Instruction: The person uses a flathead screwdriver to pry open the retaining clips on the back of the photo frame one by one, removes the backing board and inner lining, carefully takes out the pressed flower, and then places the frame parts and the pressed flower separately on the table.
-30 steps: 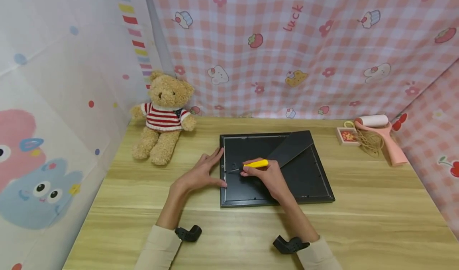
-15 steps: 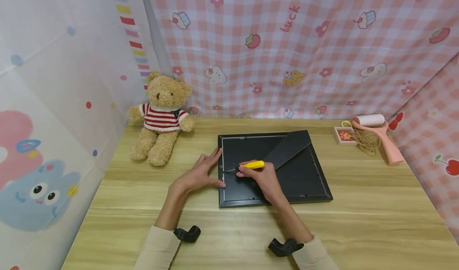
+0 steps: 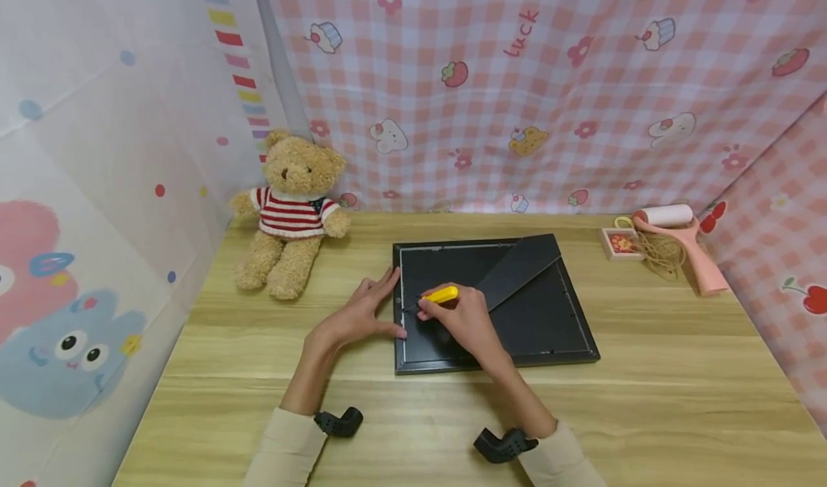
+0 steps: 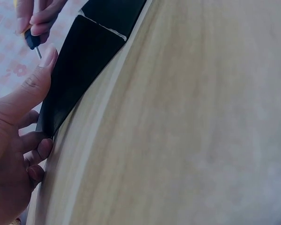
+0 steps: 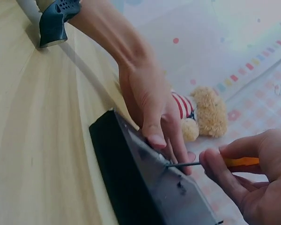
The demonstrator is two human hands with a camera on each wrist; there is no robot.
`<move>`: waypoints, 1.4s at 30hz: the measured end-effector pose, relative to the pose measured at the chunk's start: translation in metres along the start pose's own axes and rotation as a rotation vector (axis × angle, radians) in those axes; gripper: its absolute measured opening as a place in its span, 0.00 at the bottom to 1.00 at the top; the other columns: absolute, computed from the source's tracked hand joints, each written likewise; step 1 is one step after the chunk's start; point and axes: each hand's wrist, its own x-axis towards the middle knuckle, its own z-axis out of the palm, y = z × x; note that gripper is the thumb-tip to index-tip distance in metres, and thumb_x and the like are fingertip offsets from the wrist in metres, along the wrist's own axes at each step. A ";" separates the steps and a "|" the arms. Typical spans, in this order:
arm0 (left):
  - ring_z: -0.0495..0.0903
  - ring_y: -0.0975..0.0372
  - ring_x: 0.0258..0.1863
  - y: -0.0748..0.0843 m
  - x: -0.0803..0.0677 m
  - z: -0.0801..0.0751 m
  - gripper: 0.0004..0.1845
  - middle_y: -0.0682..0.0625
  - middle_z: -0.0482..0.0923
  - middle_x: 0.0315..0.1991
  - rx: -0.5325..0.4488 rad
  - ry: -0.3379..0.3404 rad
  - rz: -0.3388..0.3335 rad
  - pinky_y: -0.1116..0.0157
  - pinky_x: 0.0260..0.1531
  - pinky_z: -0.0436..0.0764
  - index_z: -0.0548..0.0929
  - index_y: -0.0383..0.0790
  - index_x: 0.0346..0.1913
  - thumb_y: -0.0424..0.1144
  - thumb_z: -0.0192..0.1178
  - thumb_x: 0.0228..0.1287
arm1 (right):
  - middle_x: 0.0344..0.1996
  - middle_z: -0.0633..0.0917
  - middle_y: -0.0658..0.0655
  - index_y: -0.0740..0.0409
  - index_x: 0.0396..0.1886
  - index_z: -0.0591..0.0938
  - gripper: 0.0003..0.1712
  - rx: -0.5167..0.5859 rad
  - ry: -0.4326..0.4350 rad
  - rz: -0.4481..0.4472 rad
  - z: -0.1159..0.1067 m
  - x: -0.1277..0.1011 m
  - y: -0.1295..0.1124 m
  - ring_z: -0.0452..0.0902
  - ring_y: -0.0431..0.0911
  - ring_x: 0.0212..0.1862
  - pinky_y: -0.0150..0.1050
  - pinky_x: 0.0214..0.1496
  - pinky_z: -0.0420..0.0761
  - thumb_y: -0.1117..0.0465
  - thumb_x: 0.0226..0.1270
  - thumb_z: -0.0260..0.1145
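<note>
A black picture frame [image 3: 543, 336] lies back side up on the table, its flat support leg [image 3: 520, 268] slanting to the upper right. My left hand [image 3: 354, 318] holds the frame's left edge, thumb on top and other fingers against the outer side, as the left wrist view shows. My right hand [image 3: 466, 318] pinches a small screwdriver [image 3: 443, 294] with a yellow handle. In the right wrist view the thin metal shaft [image 5: 185, 164] reaches the inner left rim close to my left thumb. Whether the tip sits under a tab there is too small to tell.
A teddy bear [image 3: 293, 207] in a striped sweater sits at the back left. At the back right are a small box [image 3: 622, 244], a twine bundle [image 3: 664, 253], a white roll [image 3: 665, 215] and a pink handled tool [image 3: 704, 268]. Patterned cloth [image 3: 491, 92] hangs behind the wood table [image 3: 413, 422].
My right hand and the screwdriver have moved left to the frame's left rim, and the handle is angled slightly higher. The left hand stays on the frame's edge. The view shifted slightly.
</note>
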 end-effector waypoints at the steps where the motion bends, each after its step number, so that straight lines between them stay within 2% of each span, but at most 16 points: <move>1: 0.65 0.52 0.59 -0.001 0.000 0.000 0.68 0.52 0.41 0.92 -0.001 0.002 0.002 0.49 0.70 0.69 0.47 0.54 0.91 0.59 0.83 0.57 | 0.34 0.95 0.57 0.64 0.48 0.93 0.11 -0.012 -0.003 -0.006 0.001 0.001 -0.002 0.94 0.45 0.34 0.42 0.51 0.92 0.64 0.70 0.80; 9: 0.65 0.54 0.58 -0.009 -0.001 -0.001 0.70 0.49 0.42 0.92 0.025 0.017 0.027 0.48 0.69 0.71 0.47 0.53 0.91 0.68 0.80 0.54 | 0.32 0.93 0.58 0.69 0.46 0.90 0.09 -0.085 -0.072 -0.054 0.008 0.011 -0.020 0.94 0.48 0.32 0.40 0.44 0.93 0.68 0.71 0.77; 18: 0.65 0.53 0.58 -0.004 -0.001 -0.004 0.69 0.51 0.41 0.92 -0.015 -0.003 0.009 0.48 0.70 0.69 0.47 0.54 0.91 0.63 0.82 0.56 | 0.32 0.89 0.60 0.71 0.43 0.88 0.07 -0.223 -0.119 -0.140 0.013 0.016 -0.038 0.92 0.46 0.31 0.36 0.38 0.92 0.69 0.71 0.77; 24: 0.65 0.52 0.57 -0.003 0.001 -0.003 0.70 0.46 0.48 0.91 -0.021 -0.014 0.015 0.48 0.69 0.70 0.46 0.53 0.91 0.64 0.82 0.56 | 0.29 0.88 0.60 0.71 0.38 0.85 0.09 -0.323 -0.118 -0.185 0.017 0.016 -0.047 0.90 0.47 0.28 0.35 0.32 0.89 0.69 0.69 0.78; 27: 0.65 0.52 0.56 -0.003 0.001 -0.002 0.69 0.44 0.51 0.89 -0.017 -0.018 0.014 0.48 0.68 0.70 0.46 0.54 0.91 0.63 0.82 0.57 | 0.29 0.88 0.60 0.71 0.38 0.85 0.09 -0.323 -0.120 -0.181 0.017 0.016 -0.046 0.90 0.47 0.28 0.35 0.32 0.88 0.69 0.69 0.78; 31: 0.65 0.53 0.57 -0.003 0.002 -0.001 0.68 0.47 0.45 0.92 -0.001 -0.008 0.020 0.49 0.68 0.70 0.47 0.53 0.91 0.61 0.82 0.58 | 0.31 0.91 0.60 0.71 0.43 0.88 0.09 -0.219 -0.103 -0.133 0.010 0.016 -0.034 0.92 0.47 0.30 0.37 0.36 0.91 0.67 0.72 0.77; 34: 0.66 0.52 0.60 -0.002 0.001 0.001 0.68 0.50 0.41 0.92 0.013 0.000 0.025 0.48 0.71 0.70 0.48 0.53 0.91 0.60 0.83 0.57 | 0.32 0.93 0.60 0.69 0.47 0.90 0.10 -0.094 -0.058 -0.097 -0.004 0.015 -0.022 0.93 0.48 0.31 0.40 0.40 0.92 0.64 0.75 0.76; 36: 0.65 0.51 0.63 -0.001 0.001 0.001 0.68 0.51 0.40 0.92 0.018 0.000 0.021 0.46 0.74 0.69 0.47 0.53 0.91 0.58 0.83 0.57 | 0.33 0.93 0.61 0.67 0.48 0.90 0.11 -0.053 0.004 -0.094 -0.021 0.014 -0.016 0.92 0.49 0.33 0.40 0.41 0.92 0.62 0.76 0.75; 39: 0.63 0.45 0.73 0.002 0.000 0.000 0.68 0.52 0.38 0.92 0.031 -0.011 0.003 0.42 0.79 0.64 0.46 0.54 0.91 0.57 0.83 0.58 | 0.40 0.92 0.63 0.67 0.50 0.90 0.12 -0.093 0.115 -0.091 -0.060 0.015 -0.010 0.90 0.50 0.39 0.34 0.45 0.87 0.61 0.78 0.74; 42: 0.50 0.37 0.86 0.008 -0.002 -0.002 0.67 0.49 0.35 0.92 0.059 -0.056 -0.027 0.38 0.85 0.55 0.43 0.52 0.91 0.56 0.80 0.63 | 0.47 0.89 0.67 0.70 0.52 0.88 0.13 -0.177 0.141 -0.041 -0.104 0.020 -0.002 0.85 0.52 0.46 0.29 0.47 0.78 0.62 0.81 0.70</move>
